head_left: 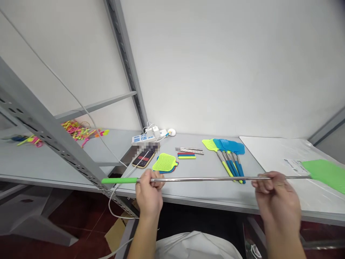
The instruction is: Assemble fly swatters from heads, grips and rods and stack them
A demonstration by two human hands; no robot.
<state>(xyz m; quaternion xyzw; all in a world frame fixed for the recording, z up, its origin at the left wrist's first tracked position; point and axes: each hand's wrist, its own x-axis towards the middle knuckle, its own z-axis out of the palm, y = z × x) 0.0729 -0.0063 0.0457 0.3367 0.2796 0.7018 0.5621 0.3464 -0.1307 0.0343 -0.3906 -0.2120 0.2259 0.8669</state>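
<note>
Left hand [149, 189] and right hand [275, 187], near, pinch a whole green fly swatter [205, 179] by its shaft, lengthwise over the shelf [205, 167]. Beyond, right: assembled swatters [229, 145]. Left: loose heads [164, 162], rods [188, 149], handles [186, 157], unjoined.

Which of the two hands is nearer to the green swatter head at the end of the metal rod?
Right. The right hand holds the metal rod near the green swatter head; the left hand is toward the opposite end, beside the green handle.

Bright diffuse light, dark below the shelf [202, 168], glints on the rod [202, 179], stretched edges, pixelated patch [147, 147]
</note>
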